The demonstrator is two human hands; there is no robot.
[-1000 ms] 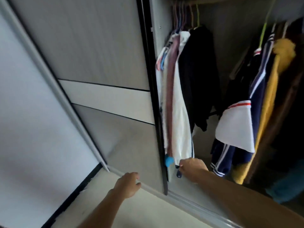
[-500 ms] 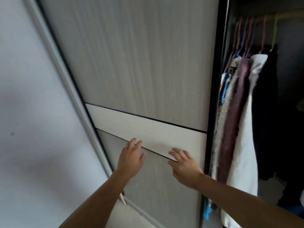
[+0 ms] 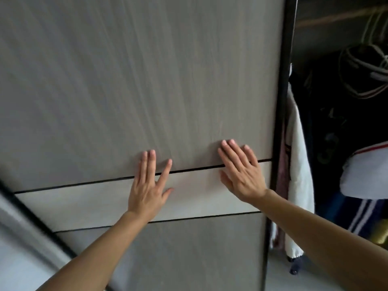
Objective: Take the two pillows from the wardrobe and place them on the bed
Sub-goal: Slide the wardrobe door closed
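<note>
A grey wood-grain sliding wardrobe door [image 3: 147, 80] fills most of the view, with a pale band across its middle. My left hand [image 3: 148, 185] lies flat on the door, fingers spread, holding nothing. My right hand [image 3: 241, 171] is pressed flat on it too, near the door's black right edge [image 3: 282, 122]. No pillow shows anywhere in view. The open part of the wardrobe is at the right.
Hanging clothes fill the open section: a white garment [image 3: 298, 164] right beside the door edge, dark clothes behind it, a white and navy striped jacket [image 3: 365, 181] at far right. A hanging rail [image 3: 336, 16] runs above. The wardrobe frame [image 3: 25, 219] and a white wall are lower left.
Both hands rose from near the floor track to lie flat on the door's middle band. The door's edge now stands farther right, showing less of the open section; the view has also shifted.
</note>
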